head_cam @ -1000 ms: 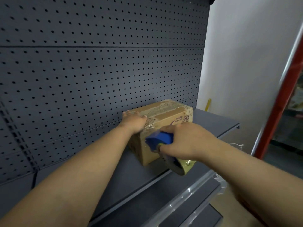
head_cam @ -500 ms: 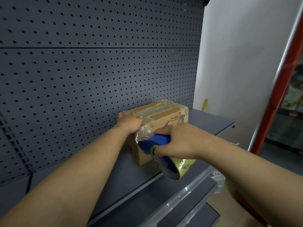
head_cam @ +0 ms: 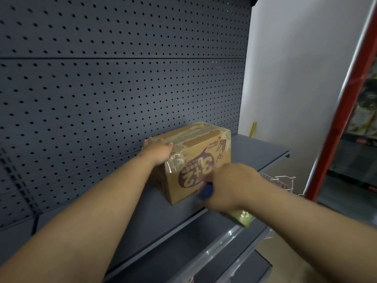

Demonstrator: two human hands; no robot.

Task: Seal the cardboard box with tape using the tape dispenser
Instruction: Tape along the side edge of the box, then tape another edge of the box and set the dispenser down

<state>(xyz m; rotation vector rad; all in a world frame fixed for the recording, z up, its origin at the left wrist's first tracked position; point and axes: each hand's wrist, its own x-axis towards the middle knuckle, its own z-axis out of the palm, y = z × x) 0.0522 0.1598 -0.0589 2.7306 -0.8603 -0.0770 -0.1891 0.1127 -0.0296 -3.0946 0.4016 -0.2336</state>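
Observation:
A brown cardboard box (head_cam: 195, 158) with purple print stands on the dark grey shelf (head_cam: 259, 152), close to the pegboard. Clear tape runs over its top and crinkles down its near left corner. My left hand (head_cam: 158, 149) lies flat on the box's top left end, pressing it down. My right hand (head_cam: 230, 185), blurred by motion, is closed around the blue tape dispenser (head_cam: 206, 190) in front of the box's near face, low down. The yellowish tape roll (head_cam: 242, 218) pokes out under that hand.
A dark pegboard wall (head_cam: 102, 88) rises right behind the box. The shelf's front edge carries a clear plastic strip (head_cam: 214, 252), with a lower shelf beneath. A white wire basket (head_cam: 279, 180) hangs to the right, beside a red post (head_cam: 346, 111).
My right hand has pulled the dispenser down and to the right, off the box's top corner, uncovering the printed front face. My left hand has stayed on the box's top.

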